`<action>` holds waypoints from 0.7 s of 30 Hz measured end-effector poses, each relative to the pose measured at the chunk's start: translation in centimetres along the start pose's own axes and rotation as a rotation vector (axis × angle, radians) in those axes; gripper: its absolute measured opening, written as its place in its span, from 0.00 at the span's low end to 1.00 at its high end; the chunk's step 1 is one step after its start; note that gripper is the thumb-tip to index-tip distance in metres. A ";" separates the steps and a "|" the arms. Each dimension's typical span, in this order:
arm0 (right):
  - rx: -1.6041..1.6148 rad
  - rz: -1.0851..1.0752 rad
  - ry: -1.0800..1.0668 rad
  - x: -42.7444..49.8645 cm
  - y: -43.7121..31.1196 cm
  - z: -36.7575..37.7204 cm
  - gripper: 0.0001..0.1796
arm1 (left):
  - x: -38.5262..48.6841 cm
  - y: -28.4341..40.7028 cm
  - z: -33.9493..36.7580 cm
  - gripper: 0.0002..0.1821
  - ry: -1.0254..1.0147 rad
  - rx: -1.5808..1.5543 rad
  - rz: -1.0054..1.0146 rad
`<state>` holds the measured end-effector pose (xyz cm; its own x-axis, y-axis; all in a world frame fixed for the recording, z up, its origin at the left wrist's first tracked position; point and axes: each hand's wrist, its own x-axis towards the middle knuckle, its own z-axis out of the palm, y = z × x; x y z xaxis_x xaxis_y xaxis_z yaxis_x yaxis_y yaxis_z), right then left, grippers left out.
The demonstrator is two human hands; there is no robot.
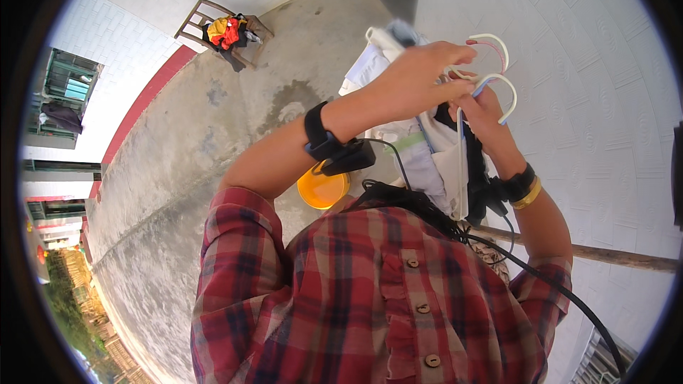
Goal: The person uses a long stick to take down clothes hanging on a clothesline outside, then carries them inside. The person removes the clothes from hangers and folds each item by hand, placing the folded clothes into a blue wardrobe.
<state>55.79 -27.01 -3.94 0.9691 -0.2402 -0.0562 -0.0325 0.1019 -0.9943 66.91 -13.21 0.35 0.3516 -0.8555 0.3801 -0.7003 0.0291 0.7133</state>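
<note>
Several plastic-coated clothes hangers with white, pink and blue hooks are bunched in front of me. My right hand (483, 114) is closed around their necks, below the white-and-blue hook (504, 82). My left hand (435, 74) reaches across from the left, its thumb against the hanger necks and its other fingers near the pink-and-white hook (493, 48); whether it grips them is unclear. White garments (421, 160) and a black garment (475, 170) hang below the hands, partly hidden by my left forearm. Both wrists wear black straps with small devices.
A yellow bucket (323, 186) stands on the concrete floor beneath my left forearm. A wooden chair (200, 18) holding piled clothes (227, 32) stands by the far wall. A wooden pole (613, 257) runs along the right, beside a pale patterned wall (587, 90). Black cables cross my chest.
</note>
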 end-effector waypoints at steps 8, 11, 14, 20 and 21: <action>0.159 0.026 0.074 2.8 -2.1 0.4 0.21 | -4.5 -12.2 -3.1 0.31 0.253 0.127 -0.458; 0.024 0.053 0.052 4.9 -2.7 1.4 0.22 | -4.7 -14.6 -3.8 0.31 0.146 -0.006 -0.560; -0.072 0.039 0.050 10.4 -2.9 2.3 0.22 | -3.6 -17.7 -6.9 0.28 0.118 0.017 -0.525; -0.118 0.069 0.062 18.2 -2.8 3.0 0.21 | -4.3 -22.4 -11.9 0.28 -0.095 -0.171 -0.539; -0.133 0.056 0.064 19.5 -2.9 3.2 0.20 | -4.4 -23.3 -13.2 0.28 -0.076 -0.083 -0.532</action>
<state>75.55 -28.86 -1.82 0.9473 -0.2994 -0.1136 -0.1224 -0.0107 -0.9924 89.84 -3.30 -10.15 0.5962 -0.7981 -0.0872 -0.3858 -0.3800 0.8407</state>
